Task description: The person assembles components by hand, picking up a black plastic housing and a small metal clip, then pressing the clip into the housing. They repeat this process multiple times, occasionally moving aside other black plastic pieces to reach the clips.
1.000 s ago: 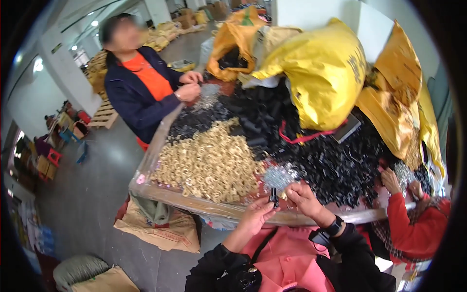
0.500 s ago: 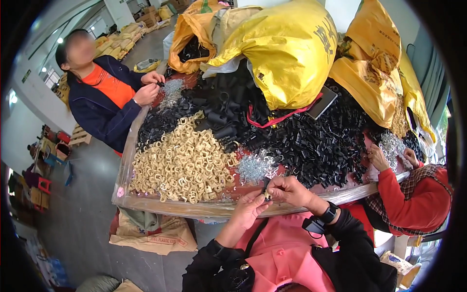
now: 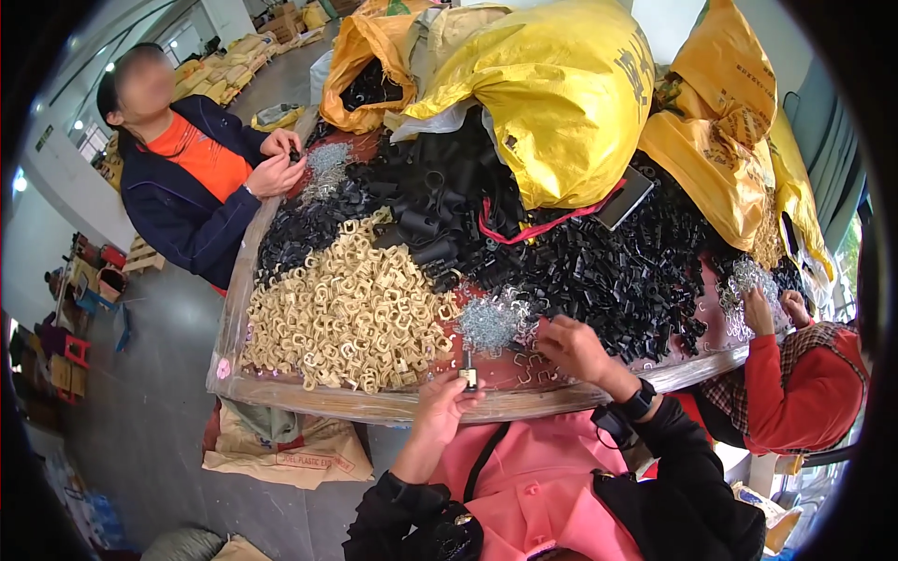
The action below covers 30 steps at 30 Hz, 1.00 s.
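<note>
Leaving the black piece point(image 3: 469, 371), the right hand point(image 3: 578, 350) nears silver pieces point(image 3: 488, 323).

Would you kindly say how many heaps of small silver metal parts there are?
3: one silver heap just left of the camera wearer's right hand, a second by the orange-shirted person at left, a third by the red-sleeved person at right. More may be hidden.

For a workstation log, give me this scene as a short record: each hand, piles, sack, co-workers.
Left hand: pinches small black-and-cream part
Right hand: beside small silver metal pieces; whether it holds anything is unclear
Left pile: cream open-ring parts
Right pile: black parts
Far side: bulging yellow sack
Co-workers: one in dark jacket, left; one in red sleeves, right
</note>
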Motion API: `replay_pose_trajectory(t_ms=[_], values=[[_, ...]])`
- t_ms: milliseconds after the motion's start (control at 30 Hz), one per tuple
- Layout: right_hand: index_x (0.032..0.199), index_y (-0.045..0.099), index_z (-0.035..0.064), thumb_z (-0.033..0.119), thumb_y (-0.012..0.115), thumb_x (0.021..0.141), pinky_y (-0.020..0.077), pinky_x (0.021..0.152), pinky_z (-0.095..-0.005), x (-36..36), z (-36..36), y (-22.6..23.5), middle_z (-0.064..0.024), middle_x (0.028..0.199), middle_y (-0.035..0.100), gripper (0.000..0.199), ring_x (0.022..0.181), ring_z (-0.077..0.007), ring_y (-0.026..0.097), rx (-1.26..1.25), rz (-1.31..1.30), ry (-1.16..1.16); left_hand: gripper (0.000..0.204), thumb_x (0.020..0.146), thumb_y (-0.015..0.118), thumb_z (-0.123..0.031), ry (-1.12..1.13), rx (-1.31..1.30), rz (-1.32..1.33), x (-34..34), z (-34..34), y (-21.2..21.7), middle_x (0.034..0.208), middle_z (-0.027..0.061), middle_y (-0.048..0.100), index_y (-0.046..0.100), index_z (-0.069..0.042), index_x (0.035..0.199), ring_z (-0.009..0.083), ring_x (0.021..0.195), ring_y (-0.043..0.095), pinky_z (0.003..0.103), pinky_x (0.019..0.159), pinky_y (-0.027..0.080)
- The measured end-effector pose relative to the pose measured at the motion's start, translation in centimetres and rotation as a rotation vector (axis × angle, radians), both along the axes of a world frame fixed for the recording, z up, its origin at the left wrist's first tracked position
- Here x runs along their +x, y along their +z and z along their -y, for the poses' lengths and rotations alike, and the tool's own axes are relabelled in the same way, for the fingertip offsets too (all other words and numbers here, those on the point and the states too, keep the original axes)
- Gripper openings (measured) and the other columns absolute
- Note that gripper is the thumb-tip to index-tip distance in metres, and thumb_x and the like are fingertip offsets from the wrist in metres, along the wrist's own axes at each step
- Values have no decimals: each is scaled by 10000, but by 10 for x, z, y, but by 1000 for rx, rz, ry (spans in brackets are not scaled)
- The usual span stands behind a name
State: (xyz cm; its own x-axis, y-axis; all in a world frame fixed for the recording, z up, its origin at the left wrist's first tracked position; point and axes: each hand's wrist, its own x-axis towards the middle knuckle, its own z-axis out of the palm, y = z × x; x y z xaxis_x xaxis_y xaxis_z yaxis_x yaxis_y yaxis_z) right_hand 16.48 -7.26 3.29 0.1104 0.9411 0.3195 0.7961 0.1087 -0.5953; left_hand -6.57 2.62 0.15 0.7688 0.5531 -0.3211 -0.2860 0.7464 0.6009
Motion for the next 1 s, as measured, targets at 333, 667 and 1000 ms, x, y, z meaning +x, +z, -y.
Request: replay_pose_trajectory(t_ms=[333, 667, 1000], values=[[722, 535, 77, 100, 542, 673, 401, 604, -336, 29, -40, -37, -63, 714, 453, 54, 685, -230, 492, -3, 582, -182, 194, 800, 501, -72, 34, -51, 15, -1, 3, -5, 875, 152, 596, 513, 28, 966, 186, 725, 604, 219, 615, 509], [784, 493, 37, 61, 557, 729, 412, 525, -283, 22, -24, -30, -60, 734, 506, 88, 612, -185, 518, 142, 87, -267, 181, 802, 497, -61, 1, -47, -6, 12, 10, 0, 895, 149, 588, 514, 12, 967, 181, 749, 596, 234, 636, 507], [904, 480, 41, 109, 502, 839, 397, 490, -184, -5, 8, -9, -6, 720, 544, 96, 555, -53, 478, -234, -1204, -47, 181, 803, 521, -59, -40, 14, -8, 39, 24, 11, 910, 108, 592, 527, 2, 973, 162, 776, 594, 212, 652, 493]])
